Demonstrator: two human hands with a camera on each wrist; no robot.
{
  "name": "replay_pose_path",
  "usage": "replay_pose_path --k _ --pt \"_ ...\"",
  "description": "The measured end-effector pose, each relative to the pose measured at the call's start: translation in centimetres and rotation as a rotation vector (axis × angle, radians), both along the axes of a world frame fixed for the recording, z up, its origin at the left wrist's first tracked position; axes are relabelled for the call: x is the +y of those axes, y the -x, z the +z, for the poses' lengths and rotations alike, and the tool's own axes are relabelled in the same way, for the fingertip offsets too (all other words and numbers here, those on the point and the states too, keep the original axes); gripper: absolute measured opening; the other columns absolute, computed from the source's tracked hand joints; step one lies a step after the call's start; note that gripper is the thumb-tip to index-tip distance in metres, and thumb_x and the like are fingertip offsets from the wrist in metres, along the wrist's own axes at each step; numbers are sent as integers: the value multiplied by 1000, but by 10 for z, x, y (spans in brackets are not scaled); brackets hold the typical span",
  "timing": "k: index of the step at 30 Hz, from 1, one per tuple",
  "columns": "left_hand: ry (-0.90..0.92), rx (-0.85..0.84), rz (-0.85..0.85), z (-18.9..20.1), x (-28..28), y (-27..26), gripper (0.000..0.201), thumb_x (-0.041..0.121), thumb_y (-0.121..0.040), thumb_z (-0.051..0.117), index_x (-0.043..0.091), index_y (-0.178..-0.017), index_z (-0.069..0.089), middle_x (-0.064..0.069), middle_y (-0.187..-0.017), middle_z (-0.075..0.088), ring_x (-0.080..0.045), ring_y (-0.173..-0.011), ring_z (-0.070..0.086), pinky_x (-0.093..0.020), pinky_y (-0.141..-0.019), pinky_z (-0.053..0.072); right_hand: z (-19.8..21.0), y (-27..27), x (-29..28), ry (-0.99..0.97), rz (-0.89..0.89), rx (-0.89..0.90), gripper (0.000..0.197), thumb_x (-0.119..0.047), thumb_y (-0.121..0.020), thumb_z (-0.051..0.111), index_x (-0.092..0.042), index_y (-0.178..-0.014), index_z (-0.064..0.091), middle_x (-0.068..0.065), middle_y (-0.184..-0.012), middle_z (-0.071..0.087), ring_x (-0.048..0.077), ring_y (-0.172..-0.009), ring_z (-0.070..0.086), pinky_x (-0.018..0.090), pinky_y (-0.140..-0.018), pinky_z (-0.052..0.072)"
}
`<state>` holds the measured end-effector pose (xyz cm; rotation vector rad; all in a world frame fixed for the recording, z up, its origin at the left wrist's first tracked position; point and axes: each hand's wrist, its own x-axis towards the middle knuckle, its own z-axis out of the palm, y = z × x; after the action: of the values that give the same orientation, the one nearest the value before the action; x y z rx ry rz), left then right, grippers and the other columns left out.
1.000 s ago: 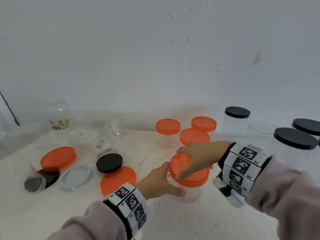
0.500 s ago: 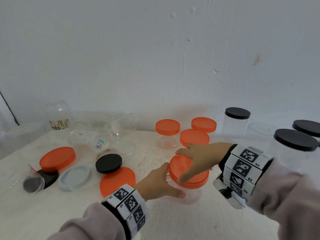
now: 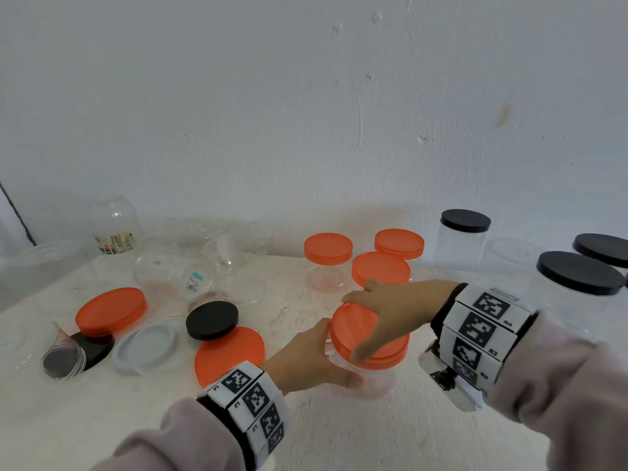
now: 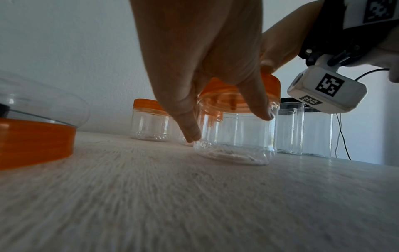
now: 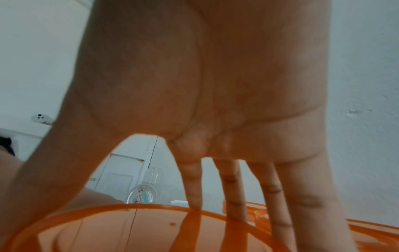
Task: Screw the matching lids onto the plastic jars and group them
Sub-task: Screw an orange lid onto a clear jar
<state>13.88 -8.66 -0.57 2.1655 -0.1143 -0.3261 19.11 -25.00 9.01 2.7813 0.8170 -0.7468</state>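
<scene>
A small clear plastic jar point(image 3: 380, 380) stands on the table point(image 3: 356, 436) near its front middle. My left hand point(image 3: 334, 355) grips its side, thumb in front and fingers behind. An orange lid point(image 3: 353, 326) sits on the jar's mouth, a little tilted. My right hand point(image 3: 365, 326) covers the lid from above and grips its rim with curled fingers and thumb. In the left wrist view my left hand point(image 4: 228, 129) wraps the jar point(image 4: 235, 141) under the lid point(image 4: 271, 81). The right wrist view shows my right hand point(image 5: 121, 211) spread over the lid point(image 5: 129, 230).
Three orange-lidded jars point(image 3: 328, 249) stand just behind my hands. Black-lidded jars point(image 3: 579, 273) stand at the right. At the left lie loose orange lids point(image 3: 110, 311), a black lid point(image 3: 212, 319) and a pale lid point(image 3: 149, 345). Open clear jars point(image 3: 176, 277) sit at the back left.
Both hands keep their hold on the jar and the lid. The right hand has shifted only slightly round the lid's rim.
</scene>
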Motion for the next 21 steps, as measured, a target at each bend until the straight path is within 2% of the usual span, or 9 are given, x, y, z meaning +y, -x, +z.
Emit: replay_pose_path --k 2,3,6,8,11,14,18,19,21 --pt "2 3 -1 0 0 0 93 32 -67 85 26 -142 29 9 -140 46 -12 -129 43 -31 -107 37 1 1 0 3 -26 -4 108 -86 -61 57 -41 -149 11 -5 -153 18 17 -99 50 40 -94 44" --pt "5 4 -1 0 0 0 93 32 -67 85 27 -142 30 9 -140 46 -12 -128 43 -31 -107 37 2 1 0 9 -32 -7 108 -86 -61 56 -40 -149 12 -4 -153 17 16 -95 48 39 -92 44" --pt "8 3 4 0 0 0 94 32 -67 86 27 -142 29 9 -140 46 -12 -127 44 -31 -107 37 3 0 0 27 -12 -8 109 -82 -62 61 -43 -149 9 -5 -156 14 25 -131 38 47 -104 37" --pt "5 3 4 0 0 0 94 32 -67 86 26 -142 29 9 -140 45 -11 -126 44 -28 -105 37 3 1 1 6 38 20 107 -74 -64 68 -48 -147 7 -11 -154 13 23 -139 28 48 -107 34" --pt "4 6 5 0 0 0 95 32 -66 86 26 -142 29 9 -141 45 -11 -126 44 -27 -104 37 2 1 3 -16 68 28 101 -69 -66 70 -52 -146 9 -12 -150 18 22 -138 29 50 -107 34" --pt "6 8 7 0 0 0 94 32 -67 86 26 -142 29 9 -141 45 -12 -128 43 -30 -107 37 0 1 2 -5 15 5 102 -80 -66 60 -47 -148 9 -6 -154 17 24 -135 34 49 -106 36" --pt "6 8 2 0 0 0 93 32 -67 86 26 -141 31 9 -139 47 -13 -129 44 -33 -108 37 1 2 1 11 -43 -14 106 -87 -65 51 -38 -150 11 -1 -154 17 17 -99 44 41 -93 45" --pt "6 7 1 1 0 0 93 32 -67 86 26 -141 30 9 -139 47 -13 -129 43 -32 -108 37 2 1 0 17 -46 -17 107 -87 -65 51 -37 -150 11 -1 -154 17 17 -99 44 42 -93 44" --pt "2 8 2 1 0 0 94 32 -67 85 26 -142 29 8 -141 45 -13 -129 43 -31 -108 36 1 0 0 16 -22 -15 109 -84 -63 58 -40 -150 8 -4 -156 11 23 -121 43 45 -102 39"
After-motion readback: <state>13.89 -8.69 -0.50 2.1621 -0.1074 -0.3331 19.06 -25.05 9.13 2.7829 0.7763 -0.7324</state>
